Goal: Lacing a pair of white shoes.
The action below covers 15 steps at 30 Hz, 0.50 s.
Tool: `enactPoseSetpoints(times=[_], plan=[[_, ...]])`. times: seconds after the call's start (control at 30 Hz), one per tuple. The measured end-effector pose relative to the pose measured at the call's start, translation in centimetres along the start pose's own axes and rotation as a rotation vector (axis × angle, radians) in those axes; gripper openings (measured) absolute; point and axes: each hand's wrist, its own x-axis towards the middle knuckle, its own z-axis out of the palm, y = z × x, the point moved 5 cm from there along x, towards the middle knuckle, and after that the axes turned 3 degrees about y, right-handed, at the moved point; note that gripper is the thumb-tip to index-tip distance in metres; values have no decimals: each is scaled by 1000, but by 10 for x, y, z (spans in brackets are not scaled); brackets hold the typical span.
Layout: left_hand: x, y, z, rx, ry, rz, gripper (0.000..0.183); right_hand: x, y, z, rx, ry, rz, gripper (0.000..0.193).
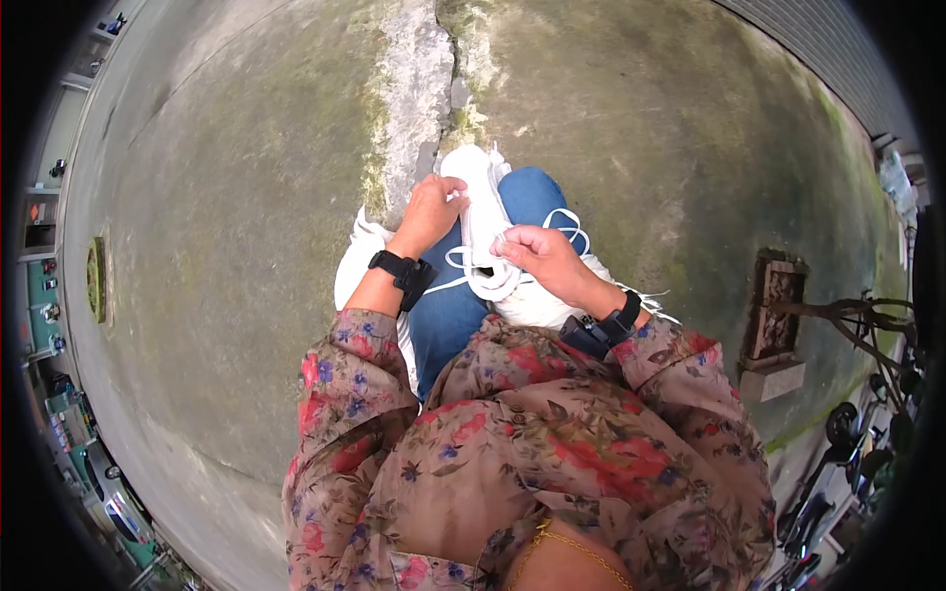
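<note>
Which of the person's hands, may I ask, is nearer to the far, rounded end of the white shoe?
Left. The left hand is at the left edge of the white shoe, close to its far end; the right hand is farther back, beside the opening.

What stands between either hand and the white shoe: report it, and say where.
Nothing visible does. The left hand has its fingertips at the left edge of the white shoe, and the right hand has its own near the shoe's opening. White lace loops out to both sides.
</note>
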Motion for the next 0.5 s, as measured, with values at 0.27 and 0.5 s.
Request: enactPoseSetpoints(times=[0.27,0.5], plan=[[30,24,10,274,-360,150,16,-29,-64,-33,62,-16,-261,21],[29,-2,4,-385,-486,-255,15,-101,-216,-160,821,229,-1076,8]])
